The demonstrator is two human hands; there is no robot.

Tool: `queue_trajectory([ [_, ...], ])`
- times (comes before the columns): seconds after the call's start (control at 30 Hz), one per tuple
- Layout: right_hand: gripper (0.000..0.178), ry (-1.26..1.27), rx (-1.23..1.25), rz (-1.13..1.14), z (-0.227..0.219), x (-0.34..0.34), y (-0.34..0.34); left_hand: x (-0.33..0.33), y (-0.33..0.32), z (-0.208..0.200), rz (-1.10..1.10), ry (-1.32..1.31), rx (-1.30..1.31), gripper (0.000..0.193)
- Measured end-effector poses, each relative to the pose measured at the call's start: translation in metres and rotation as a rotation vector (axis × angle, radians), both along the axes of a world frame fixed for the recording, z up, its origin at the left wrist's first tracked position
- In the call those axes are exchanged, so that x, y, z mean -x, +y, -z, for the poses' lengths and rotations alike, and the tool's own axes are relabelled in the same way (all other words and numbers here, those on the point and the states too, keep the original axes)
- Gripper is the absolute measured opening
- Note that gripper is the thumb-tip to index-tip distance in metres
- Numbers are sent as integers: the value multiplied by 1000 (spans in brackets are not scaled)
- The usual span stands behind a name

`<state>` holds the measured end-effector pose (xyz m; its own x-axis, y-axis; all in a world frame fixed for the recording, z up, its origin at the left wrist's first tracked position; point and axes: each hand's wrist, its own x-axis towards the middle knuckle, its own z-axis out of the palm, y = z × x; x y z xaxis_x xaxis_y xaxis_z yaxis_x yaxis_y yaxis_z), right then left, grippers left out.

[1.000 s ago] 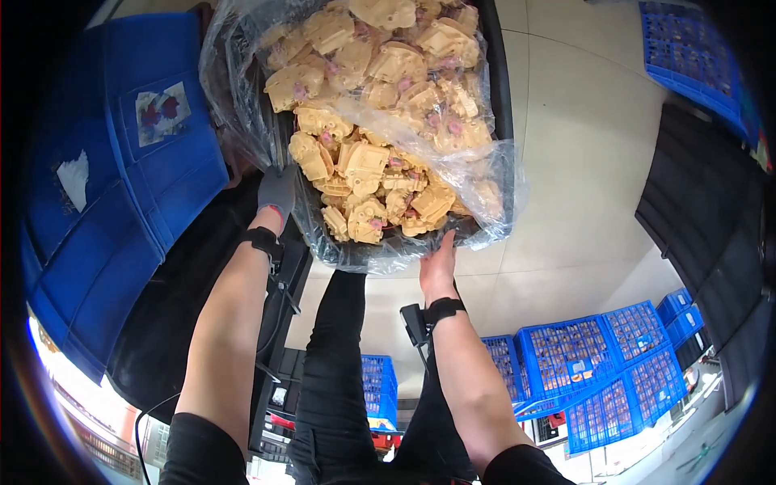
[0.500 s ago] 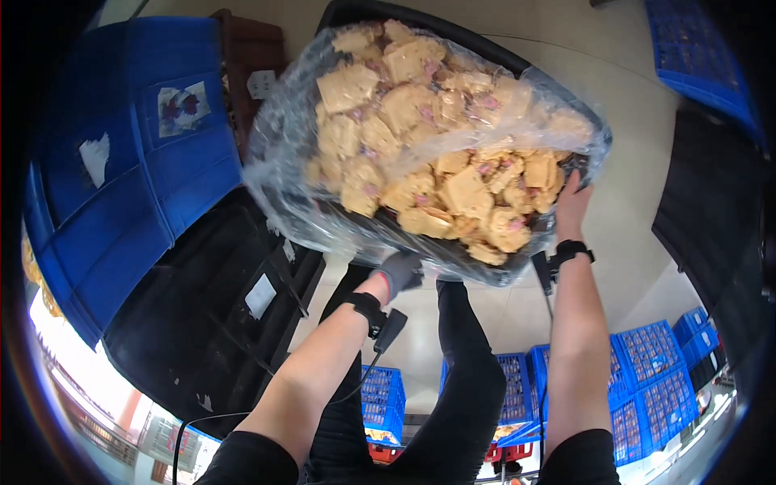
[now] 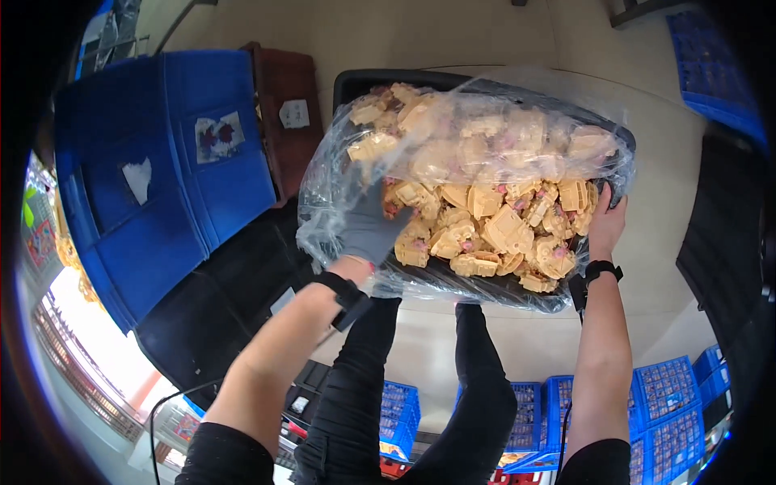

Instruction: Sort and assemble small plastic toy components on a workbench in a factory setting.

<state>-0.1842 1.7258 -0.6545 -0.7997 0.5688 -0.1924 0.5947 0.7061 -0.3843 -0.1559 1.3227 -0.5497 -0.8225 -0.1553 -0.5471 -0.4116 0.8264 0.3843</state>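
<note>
A black crate [image 3: 364, 81] lined with a clear plastic bag [image 3: 323, 202] holds many tan plastic parts [image 3: 485, 218] with pink bits. My left hand [image 3: 370, 230], in a grey glove, reaches into the bag at its near left side and presses on the plastic and the parts. My right hand [image 3: 606, 226] grips the crate's near right rim. Both wrists wear black bands. The crate is tilted toward me, and my legs in black trousers show below it.
A large blue bin [image 3: 162, 178] stands to the left, with a brown cabinet [image 3: 283, 105] behind it and black crates [image 3: 218, 307] below it. Blue compartment trays [image 3: 671, 396] lie on the floor at lower right. Another black crate [image 3: 727, 242] is at the right.
The crate has swung from upper left toward the centre and right. My left hand has moved from the crate's underside up into the bag. My right hand stays on the rim.
</note>
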Motion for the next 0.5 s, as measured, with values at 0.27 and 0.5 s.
queue_trajectory([
  [0.27,46,-48,-2,30,-6,5,-7,178,-86,-27,213,217,412,85],
  [0.5,46,-120,-73,41,-10,5,-4,220,-83,43,307,480,483,78],
])
